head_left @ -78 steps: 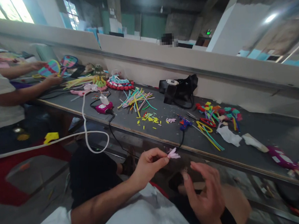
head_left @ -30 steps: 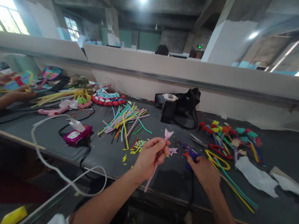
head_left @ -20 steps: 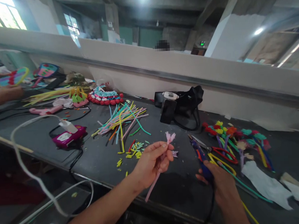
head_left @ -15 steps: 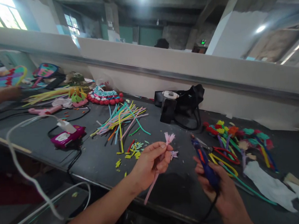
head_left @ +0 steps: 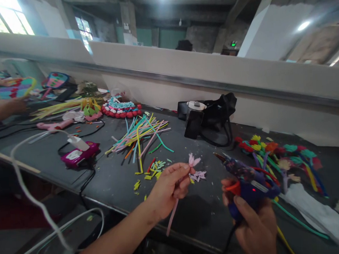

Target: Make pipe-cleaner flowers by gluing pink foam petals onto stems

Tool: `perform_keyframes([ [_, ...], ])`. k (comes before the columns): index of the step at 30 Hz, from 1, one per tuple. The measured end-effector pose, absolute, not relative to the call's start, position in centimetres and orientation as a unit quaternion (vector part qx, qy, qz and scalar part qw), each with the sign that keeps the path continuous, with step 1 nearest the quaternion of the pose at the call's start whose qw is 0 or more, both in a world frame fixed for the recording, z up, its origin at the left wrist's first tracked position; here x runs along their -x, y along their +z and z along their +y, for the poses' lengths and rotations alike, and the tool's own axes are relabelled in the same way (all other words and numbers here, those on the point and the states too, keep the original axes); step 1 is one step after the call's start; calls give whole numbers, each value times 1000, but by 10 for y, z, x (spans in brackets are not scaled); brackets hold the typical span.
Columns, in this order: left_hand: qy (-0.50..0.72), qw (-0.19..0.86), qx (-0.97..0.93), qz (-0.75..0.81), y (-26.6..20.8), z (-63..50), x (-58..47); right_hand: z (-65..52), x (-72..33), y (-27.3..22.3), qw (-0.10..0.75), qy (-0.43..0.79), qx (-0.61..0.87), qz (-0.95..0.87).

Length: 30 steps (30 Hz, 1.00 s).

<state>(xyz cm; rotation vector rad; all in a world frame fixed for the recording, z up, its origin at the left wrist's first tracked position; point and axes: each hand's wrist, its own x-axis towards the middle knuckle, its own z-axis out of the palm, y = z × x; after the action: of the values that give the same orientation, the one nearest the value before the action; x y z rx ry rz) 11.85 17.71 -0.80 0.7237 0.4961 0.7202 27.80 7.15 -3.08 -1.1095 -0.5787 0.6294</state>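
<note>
Between the thumb and fingers of my left hand (head_left: 172, 183) is a pink pipe cleaner flower (head_left: 193, 160), its petals up and its stem hanging below my palm. Just behind the fingertips lies a small pile of cut pale pink pieces (head_left: 198, 176) on the table. My right hand (head_left: 254, 225) is wrapped around a dark blue hot glue gun (head_left: 253, 187) with an orange trigger and a small red light. Its nozzle points up and left, apart from the flower. Partly hidden behind the gun are red-handled scissors (head_left: 270, 173).
Long pipe cleaners (head_left: 138, 138) and cut yellow and green bits (head_left: 154, 171) lie left of centre. A purple power strip (head_left: 80, 156) with a white cable is further left. Finished flowers (head_left: 284, 153) and white paper (head_left: 313, 214) lie right. Another person's hands (head_left: 8, 107) hold a colourful piece.
My right hand has turned the glue gun so that its side faces me. My left hand keeps its pinch, with the flower tilted slightly differently. The view has shifted slightly.
</note>
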Motion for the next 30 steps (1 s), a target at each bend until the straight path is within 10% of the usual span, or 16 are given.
perform_keyframes([
  [21,370,805,-369,279,-3,162,-131,63,-261,-26,718,141,577,-362],
  [30,372,824,-338,260,0,166,-134,48,-271,-26,653,288,623,-321],
])
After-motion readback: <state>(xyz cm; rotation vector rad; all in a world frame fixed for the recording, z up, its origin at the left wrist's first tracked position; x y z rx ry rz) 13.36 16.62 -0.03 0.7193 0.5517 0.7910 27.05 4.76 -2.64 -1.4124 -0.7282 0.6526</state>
